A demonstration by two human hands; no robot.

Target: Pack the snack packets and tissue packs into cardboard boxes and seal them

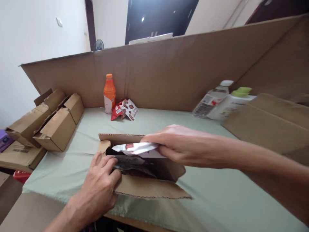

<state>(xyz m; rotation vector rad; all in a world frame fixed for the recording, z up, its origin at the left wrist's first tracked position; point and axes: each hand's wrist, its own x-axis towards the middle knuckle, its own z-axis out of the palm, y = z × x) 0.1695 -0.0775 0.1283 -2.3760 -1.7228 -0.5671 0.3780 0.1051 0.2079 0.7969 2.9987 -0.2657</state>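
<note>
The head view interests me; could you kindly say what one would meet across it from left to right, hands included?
Purple box, pair of brown cartons, left hand, white packet, right hand, clear bottle, green-capped white bottle, large brown cardboard piece.

Was open midway

Offered passage over green tablecloth [169, 117] between snack packets [130, 109] and cardboard box [149, 188]. Was blocked behind by cardboard partition [169, 74], leftward by small cartons [56, 129]; inside box, was crowded by right hand [176, 145] and white packet [138, 148].
</note>
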